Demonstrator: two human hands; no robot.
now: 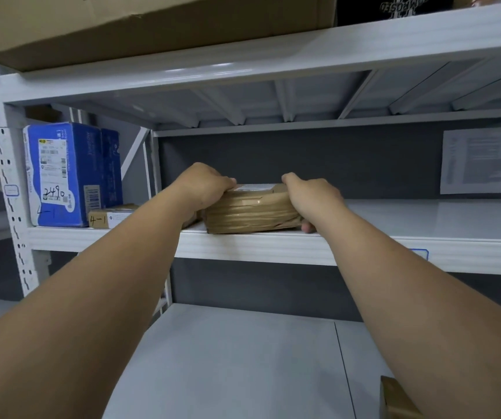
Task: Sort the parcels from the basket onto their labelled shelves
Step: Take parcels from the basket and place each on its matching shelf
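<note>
1. Nearest the camera, both forearms reach up to the brown taped parcel (252,210), which sits on the front lip of the middle shelf (394,219).
2. The left hand (203,184) and right hand (312,196) clamp its ends, fingers (288,178) curled over the top.
3. Released here, the parcel could tip off, since it rests right at the edge.
4. Pushed leftward, it might knock the small box marked 4-1 (107,218) just left of it, or the blue box (61,173) beyond.
</note>
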